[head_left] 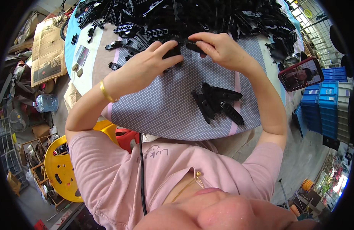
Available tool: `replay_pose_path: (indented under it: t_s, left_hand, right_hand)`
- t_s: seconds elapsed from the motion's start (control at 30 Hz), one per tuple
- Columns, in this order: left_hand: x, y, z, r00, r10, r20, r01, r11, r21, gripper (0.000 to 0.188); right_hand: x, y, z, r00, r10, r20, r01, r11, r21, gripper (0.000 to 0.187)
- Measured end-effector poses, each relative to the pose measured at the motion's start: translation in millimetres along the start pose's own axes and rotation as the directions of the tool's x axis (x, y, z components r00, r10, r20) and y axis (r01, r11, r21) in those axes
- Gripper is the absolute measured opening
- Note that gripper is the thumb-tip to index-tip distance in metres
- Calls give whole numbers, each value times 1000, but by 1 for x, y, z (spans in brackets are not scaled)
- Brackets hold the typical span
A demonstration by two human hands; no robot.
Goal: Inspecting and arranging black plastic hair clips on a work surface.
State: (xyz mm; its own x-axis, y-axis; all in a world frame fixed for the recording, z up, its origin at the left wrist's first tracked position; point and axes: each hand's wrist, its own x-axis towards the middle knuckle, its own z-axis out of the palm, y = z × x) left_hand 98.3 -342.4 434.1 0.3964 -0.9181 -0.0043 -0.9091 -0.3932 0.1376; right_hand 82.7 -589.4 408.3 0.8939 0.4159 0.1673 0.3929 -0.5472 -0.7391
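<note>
My left hand reaches over the table toward the heap, its fingers curled around a dark plastic piece that they mostly cover. Close by on the right, my right hand pinches a small black plastic part between thumb and fingers. A large heap of black plastic parts, some ladder-shaped, spreads across the far side of the table. Nearer to me, several black plastic pieces lie in a small pile on the dotted cloth.
A phone in a red case stands at the table's right edge. Blue crates are stacked beyond it. To the left are cardboard, a water bottle, a fan and a yellow chair. A black cable hangs before me.
</note>
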Motion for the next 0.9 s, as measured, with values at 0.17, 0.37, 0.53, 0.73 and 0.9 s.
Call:
replay_pose_path:
  t_s: [0.17,0.37,0.53,0.73,0.9]
  left_hand:
    - [34,-11,21,966,141,-219,-137,990,32,40]
    - [70,-2,33,907,162,-389,-93,977,191,26]
    - [85,5,30,918,85,-388,-53,994,91,24]
    - [84,8,7,821,-344,-456,42,833,-552,29]
    - [88,-11,8,811,-517,-275,-88,356,-930,39]
  right_hand:
    - [-6,9,-7,972,171,-163,-133,966,222,30]
    - [-13,26,-21,950,196,-242,-114,942,315,30]
    - [-17,18,-24,935,180,-305,-58,928,369,29]
    - [-23,0,-24,852,29,-523,204,902,381,29]
    - [-23,-13,-5,901,-62,-430,135,981,140,26]
